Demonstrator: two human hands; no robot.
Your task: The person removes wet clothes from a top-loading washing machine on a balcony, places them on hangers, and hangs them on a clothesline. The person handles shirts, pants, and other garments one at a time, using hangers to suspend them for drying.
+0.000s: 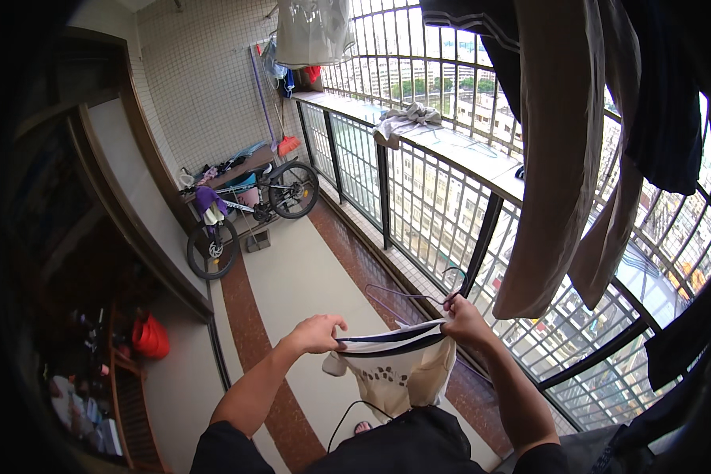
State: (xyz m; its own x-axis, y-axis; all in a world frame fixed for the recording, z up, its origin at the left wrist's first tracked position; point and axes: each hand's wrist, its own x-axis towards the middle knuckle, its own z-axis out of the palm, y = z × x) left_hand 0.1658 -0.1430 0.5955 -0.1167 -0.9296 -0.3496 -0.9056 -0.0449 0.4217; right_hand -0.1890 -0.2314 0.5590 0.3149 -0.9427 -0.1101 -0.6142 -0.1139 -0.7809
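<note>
A cream-coloured garment with a dark band along its upper edge (406, 373) hangs stretched between my hands, a dark print on its front. My left hand (319, 333) pinches the left end of that edge. At the other end, my right hand (467, 323) grips the fabric together with a thin purple clothes hanger (403, 292). The hanger's hook points up above my right fist, and its frame extends to the left behind the garment. Part of the garment's lower end is hidden by my dark shirt.
Clothes (548, 178) hang close on the right beside the barred railing (438, 219). A crumpled grey cloth (409, 121) lies on the ledge. Further off, a bicycle (255, 201) stands near a dustpan (258, 242) and a red broom (287, 145). A sliding door frame (148, 219) borders the left.
</note>
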